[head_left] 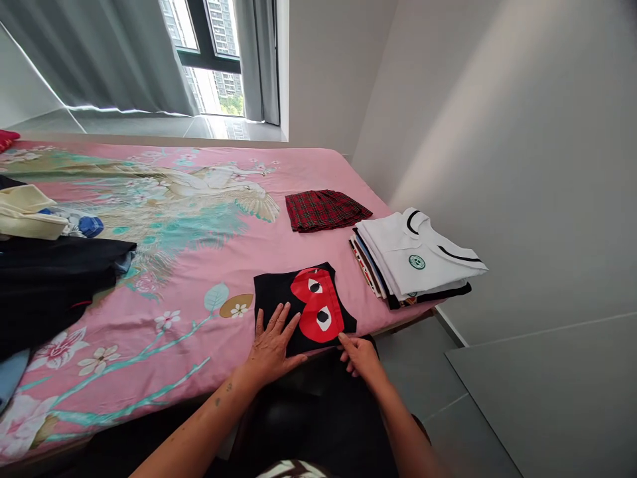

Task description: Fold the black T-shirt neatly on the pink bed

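A black shirt with a big red heart print and two eyes lies folded at the bed's near edge. My left hand rests flat on its lower left part, fingers spread. At the shirt's lower right corner, my right hand has thumb and fingers closed on the fabric edge. Just to the right stands a stack of folded clothes, topped by a white shirt with black trim and a round green badge. Behind the black shirt lies a folded red plaid skirt.
Loose clothes, among them a black garment and a cream one, are heaped at the left of the bed with its pink floral sheet. A grey wall runs along the right. Behind the bed is a curtained window.
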The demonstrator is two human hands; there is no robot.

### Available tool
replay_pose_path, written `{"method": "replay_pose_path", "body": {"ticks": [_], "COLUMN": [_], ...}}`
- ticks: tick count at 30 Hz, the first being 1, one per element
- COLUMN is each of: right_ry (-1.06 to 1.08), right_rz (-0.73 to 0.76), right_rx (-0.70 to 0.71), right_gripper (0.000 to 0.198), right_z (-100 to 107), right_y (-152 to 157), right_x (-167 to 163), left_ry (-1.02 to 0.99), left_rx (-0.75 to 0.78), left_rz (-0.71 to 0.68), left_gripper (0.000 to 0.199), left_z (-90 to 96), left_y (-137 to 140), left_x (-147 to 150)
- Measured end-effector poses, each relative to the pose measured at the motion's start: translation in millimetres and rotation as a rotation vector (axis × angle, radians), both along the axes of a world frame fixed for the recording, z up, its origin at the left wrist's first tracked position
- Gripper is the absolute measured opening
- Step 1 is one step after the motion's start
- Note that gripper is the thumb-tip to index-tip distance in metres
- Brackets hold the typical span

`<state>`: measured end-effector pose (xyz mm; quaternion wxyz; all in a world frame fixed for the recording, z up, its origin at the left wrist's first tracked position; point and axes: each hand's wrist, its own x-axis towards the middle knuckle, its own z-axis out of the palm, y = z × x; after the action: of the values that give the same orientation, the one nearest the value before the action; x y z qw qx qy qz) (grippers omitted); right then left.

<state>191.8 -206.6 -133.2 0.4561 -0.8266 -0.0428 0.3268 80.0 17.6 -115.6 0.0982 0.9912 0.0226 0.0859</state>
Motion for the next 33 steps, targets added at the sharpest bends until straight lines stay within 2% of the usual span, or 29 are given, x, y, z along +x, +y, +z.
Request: {"method": "replay_pose_path", "body": {"ticks": [2, 4, 7, 9, 11, 15, 17, 20, 22, 24, 25, 27, 30, 31, 33], "right_ry": [0.072, 0.073, 0.033, -0.032, -0.115, -0.2, -0.288, -0.625, -0.883, -1.055, -1.101, -1.094, -0.974, -0.955, -0.997], "right_rz": [-0.072, -0.101, -0.071, -0.019, 0.024, 0.013, -0.029, -0.116, -0.017, 0.264, 0.417, 0.638, 0.728, 0.721, 0.717], "right_rx": [0.121, 0.195, 0.272, 0.31, 0.229, -0.027, -0.067, -0.034, 0.081, 0.148, 0.122, -0.038, -0.288, -0.332, -0.33], "right_gripper": [0.047, 0.043, 0.039, 0.038, 0.037, 0.028, 0.025, 0.025, 0.027, 0.033, 0.038, 0.049, 0.057, 0.057, 0.053], "right_z": [3, 15, 38, 47, 44, 17, 11, 25, 40, 47, 47, 37, 24, 25, 34], "right_y": [10, 18, 25, 25, 20, 3, -5, -2, 11, 30, 40, 58, 76, 81, 91], "right_x": [-4, -4, 2, 8, 13, 14, 10, 1, -5, -7, -6, 0, 10, 11, 11], "left_ry": [0.006, 0.011, -0.006, -0.03, -0.041, -0.016, -0.014, -0.054, -0.085, -0.101, -0.102, -0.093, -0.062, -0.054, -0.05], "left_rx": [0.015, 0.029, 0.034, 0.035, 0.042, 0.061, 0.069, 0.099, 0.125, 0.134, 0.13, 0.108, 0.067, 0.055, 0.04], "left_rz": [0.007, 0.024, 0.064, 0.093, 0.108, 0.074, 0.071, 0.085, 0.095, 0.132, 0.161, 0.213, 0.268, 0.292, 0.352], "left_gripper": [0.087, 0.084, 0.078, 0.074, 0.069, 0.069, 0.068, 0.058, 0.053, 0.052, 0.052, 0.055, 0.058, 0.059, 0.06], "left_z": [-0.7, 0.0, 2.4, 2.6, 0.3, -5.9, -4.9, 2.3, 6.1, 5.3, 3.1, -4.0, -14.7, -17.3, -21.0], "left_y": [0, -1, -5, -8, -11, -15, -15, -12, -10, -9, -9, -8, -8, -8, -9], "left_x": [-2, -4, -4, -4, -6, -17, -23, -26, -23, -18, -17, -16, -21, -24, -32]}}
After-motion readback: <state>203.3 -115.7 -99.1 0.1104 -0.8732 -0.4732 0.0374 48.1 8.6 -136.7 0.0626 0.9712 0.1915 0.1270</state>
